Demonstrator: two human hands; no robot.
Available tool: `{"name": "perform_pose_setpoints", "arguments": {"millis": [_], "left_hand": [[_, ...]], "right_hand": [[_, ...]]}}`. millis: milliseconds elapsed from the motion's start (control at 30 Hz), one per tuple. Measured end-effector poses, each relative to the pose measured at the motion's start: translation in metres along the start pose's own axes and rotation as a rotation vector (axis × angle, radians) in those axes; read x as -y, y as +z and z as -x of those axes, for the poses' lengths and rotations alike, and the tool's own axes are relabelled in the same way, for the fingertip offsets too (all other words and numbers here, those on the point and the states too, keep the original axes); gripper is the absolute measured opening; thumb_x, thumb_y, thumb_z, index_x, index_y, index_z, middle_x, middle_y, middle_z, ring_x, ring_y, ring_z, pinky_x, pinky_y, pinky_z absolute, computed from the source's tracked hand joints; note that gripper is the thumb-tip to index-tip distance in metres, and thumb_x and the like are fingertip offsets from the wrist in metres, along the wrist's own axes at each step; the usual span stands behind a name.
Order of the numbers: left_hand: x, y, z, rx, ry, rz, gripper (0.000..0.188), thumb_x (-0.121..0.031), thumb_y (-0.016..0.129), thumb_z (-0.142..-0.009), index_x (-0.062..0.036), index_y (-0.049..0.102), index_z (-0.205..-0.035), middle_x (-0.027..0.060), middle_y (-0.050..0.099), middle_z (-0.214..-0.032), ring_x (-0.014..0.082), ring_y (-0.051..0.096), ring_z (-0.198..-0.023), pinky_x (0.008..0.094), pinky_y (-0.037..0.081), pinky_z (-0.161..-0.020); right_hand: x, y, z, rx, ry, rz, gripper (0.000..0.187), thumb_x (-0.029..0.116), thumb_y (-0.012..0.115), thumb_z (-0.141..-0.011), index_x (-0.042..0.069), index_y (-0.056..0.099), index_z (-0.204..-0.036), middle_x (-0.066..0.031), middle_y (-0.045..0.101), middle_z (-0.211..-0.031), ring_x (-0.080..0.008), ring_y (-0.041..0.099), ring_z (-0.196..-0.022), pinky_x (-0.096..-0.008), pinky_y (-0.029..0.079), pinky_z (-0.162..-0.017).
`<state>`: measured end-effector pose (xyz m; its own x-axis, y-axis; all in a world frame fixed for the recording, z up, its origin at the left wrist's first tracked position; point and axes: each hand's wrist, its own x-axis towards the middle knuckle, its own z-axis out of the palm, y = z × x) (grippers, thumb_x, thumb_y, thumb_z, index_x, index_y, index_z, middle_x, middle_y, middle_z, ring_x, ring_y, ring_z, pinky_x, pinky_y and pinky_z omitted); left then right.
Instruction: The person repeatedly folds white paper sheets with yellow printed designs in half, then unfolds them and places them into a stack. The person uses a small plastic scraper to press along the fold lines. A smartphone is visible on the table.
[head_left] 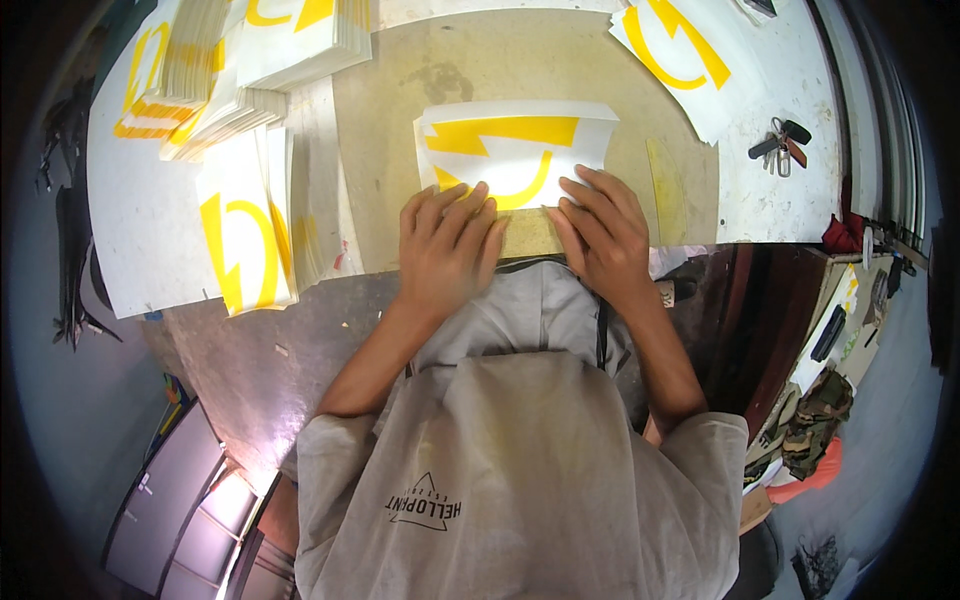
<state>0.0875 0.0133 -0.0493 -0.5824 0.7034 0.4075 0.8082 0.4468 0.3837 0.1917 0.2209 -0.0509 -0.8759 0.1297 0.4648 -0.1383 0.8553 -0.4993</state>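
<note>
A white paper sheet with bold yellow shapes (510,165) lies in front of me on a tan mat, its far edge slightly raised like a fold. My left hand (447,240) grips its near left edge, fingers bent over the top and thumb beside the edge. At the near right edge, my right hand (605,235) holds the same sheet, its fingers over the paper and its thumb tip at the border. The undersides of both hands are hidden.
Thick stacks of similar printed sheets (305,45) fill the far left, with a thinner pile (240,225) nearer. More printed sheets (675,60) lie far right, near a bunch of keys (780,146). The tan mat (390,85) covers the table's middle. A shelf (800,350) stands right.
</note>
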Motion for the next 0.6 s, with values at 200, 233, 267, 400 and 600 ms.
{"name": "perform_pose_setpoints", "arguments": {"millis": [200,233,267,400,600], "left_hand": [[-0.003,0.015,-0.01,-0.019,-0.1,-0.004,0.03,-0.014,0.085,-0.084,-0.013,0.081,-0.113,0.0062,0.068,-0.105,0.0284,0.059,-0.101,0.0442,0.041,-0.095],[-0.003,0.015,-0.012,-0.006,-0.092,0.016,0.031,-0.015,0.085,-0.084,-0.0159,0.081,-0.115,0.0059,0.067,-0.105,0.0283,0.058,-0.102,0.0442,0.04,-0.096],[-0.002,0.014,-0.015,0.007,-0.085,0.036,0.034,-0.015,0.084,-0.084,-0.0189,0.082,-0.117,0.0057,0.066,-0.105,0.0282,0.058,-0.103,0.0442,0.04,-0.096],[0.004,0.006,-0.016,0.081,-0.094,0.016,0.037,-0.014,0.083,-0.085,-0.0249,0.083,-0.12,0.0064,0.066,-0.109,0.0275,0.057,-0.106,0.0429,0.039,-0.096],[0.037,-0.032,0.011,0.094,-0.236,-0.076,0.033,-0.016,0.083,-0.086,-0.0245,0.084,-0.118,0.0073,0.065,-0.113,0.0265,0.057,-0.109,0.0419,0.038,-0.097]], "right_hand": [[0.004,0.012,-0.006,0.005,0.126,0.021,0.021,0.009,0.082,-0.084,0.007,0.077,-0.104,-0.0095,0.067,-0.107,-0.0311,0.062,-0.108,-0.0488,0.043,-0.096],[0.004,0.012,-0.009,0.047,0.103,0.034,0.024,0.01,0.08,-0.085,0.01,0.078,-0.109,-0.0092,0.066,-0.108,-0.0308,0.061,-0.109,-0.0496,0.041,-0.097],[0.005,0.011,-0.013,0.09,0.081,0.046,0.029,0.01,0.079,-0.085,0.013,0.078,-0.113,-0.0089,0.065,-0.11,-0.0305,0.059,-0.11,-0.0504,0.039,-0.098],[0.004,0.003,-0.019,0.183,0.106,0.088,0.041,0.008,0.075,-0.085,0.025,0.081,-0.121,-0.0082,0.062,-0.113,-0.0299,0.056,-0.112,-0.052,0.035,-0.101],[-0.024,-0.042,0.006,0.135,0.286,0.241,0.029,0.013,0.083,-0.084,0.025,0.086,-0.11,-0.0051,0.061,-0.108,-0.0269,0.056,-0.108,-0.0487,0.033,-0.099]]}}
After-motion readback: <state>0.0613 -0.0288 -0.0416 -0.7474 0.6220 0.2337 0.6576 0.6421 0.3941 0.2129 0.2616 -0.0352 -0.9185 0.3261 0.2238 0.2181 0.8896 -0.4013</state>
